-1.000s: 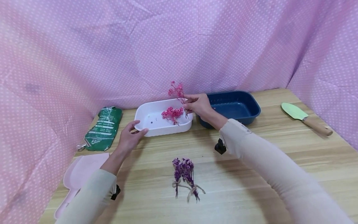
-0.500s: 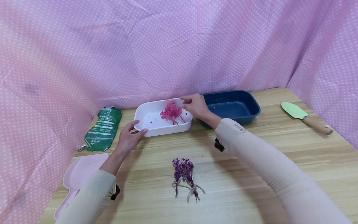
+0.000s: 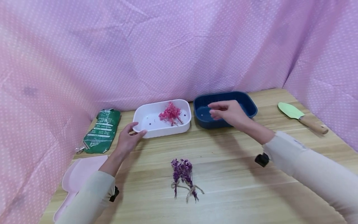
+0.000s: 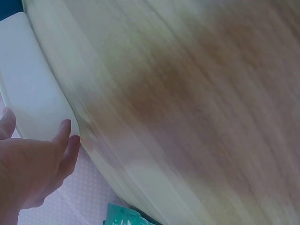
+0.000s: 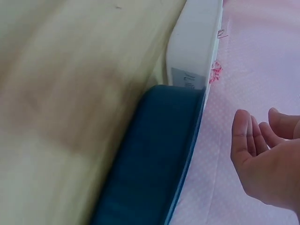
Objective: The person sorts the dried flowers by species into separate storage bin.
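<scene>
In the head view, my left hand [image 3: 130, 137] holds the left front corner of a white rectangular planter [image 3: 167, 132], fingers and thumb on either side of it. The left wrist view shows this hand [image 4: 37, 164] at the planter's end. Inside the planter, towards its right end, lies a sprig of pink dried flowers [image 3: 170, 113]. My right hand [image 3: 227, 112] hovers above a navy blue planter [image 3: 208, 123], with nothing in its loosely bent fingers. Its thumb and fingers stand apart in the right wrist view. Two bunches of purple dried flowers [image 3: 183, 171], tied with twine, lie in front.
A green printed bag [image 3: 102, 132] lies on the left, with a pale pink dustpan-shaped tool [image 3: 74, 177] before it. A light green trowel [image 3: 291, 110] with a wooden handle rests at the right. Pink dotted cloth [image 3: 173, 53] hangs behind the wooden table [image 3: 237, 186].
My right hand let go of the pink flower sprig in the white planter, then moved right, over the navy planter. My left hand kept its place on the white planter.
</scene>
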### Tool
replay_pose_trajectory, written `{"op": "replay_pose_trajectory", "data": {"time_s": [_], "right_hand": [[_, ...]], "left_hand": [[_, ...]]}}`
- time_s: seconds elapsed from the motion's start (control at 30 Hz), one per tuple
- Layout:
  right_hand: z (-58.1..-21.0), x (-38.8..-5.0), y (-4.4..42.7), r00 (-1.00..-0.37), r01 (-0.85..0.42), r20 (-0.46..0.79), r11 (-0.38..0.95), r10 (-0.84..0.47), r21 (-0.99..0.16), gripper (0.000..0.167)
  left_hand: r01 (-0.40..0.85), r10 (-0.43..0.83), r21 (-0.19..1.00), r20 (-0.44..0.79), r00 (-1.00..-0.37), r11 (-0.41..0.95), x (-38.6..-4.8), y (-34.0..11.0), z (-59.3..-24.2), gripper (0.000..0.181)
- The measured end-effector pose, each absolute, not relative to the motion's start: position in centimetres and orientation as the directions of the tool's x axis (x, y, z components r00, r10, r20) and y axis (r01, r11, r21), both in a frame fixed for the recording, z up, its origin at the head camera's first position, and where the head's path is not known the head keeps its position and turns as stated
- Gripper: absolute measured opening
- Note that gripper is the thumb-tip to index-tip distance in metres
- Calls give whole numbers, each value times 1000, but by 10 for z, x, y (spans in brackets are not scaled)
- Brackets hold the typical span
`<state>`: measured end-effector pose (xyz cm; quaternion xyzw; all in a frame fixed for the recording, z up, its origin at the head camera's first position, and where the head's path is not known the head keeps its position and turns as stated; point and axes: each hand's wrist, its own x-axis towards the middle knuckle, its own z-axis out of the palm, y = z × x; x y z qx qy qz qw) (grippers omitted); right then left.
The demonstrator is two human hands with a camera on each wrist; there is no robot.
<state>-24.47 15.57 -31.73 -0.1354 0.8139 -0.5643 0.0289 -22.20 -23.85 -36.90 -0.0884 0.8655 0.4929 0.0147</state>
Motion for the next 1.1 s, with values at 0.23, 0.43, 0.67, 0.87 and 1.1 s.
{"op": "replay_pose_trajectory", "data": {"time_s": [0.23,0.43,0.67,0.87,1.1], "right_hand": [[-329,-216,198,-972,-120,50,306,-228,-945,38],[-336,-202,229,-976,-89,9,361,-218,-928,45],[-342,-197,256,-984,-76,1,411,-180,-908,45],[-349,-197,276,-990,-79,29,377,-135,-923,19],[-351,-200,290,-993,-106,73,435,-94,-894,21]], "left_hand": [[-166,-134,850,-113,-984,499,-221,-240,-370,69],[-174,-136,850,-122,-983,497,-221,-240,-370,70],[-128,-195,866,-36,-980,483,-213,-233,-364,78],[-111,-299,871,43,-953,478,-184,-215,-352,60],[-218,-233,906,-139,-963,363,-156,-202,-343,54]]}}
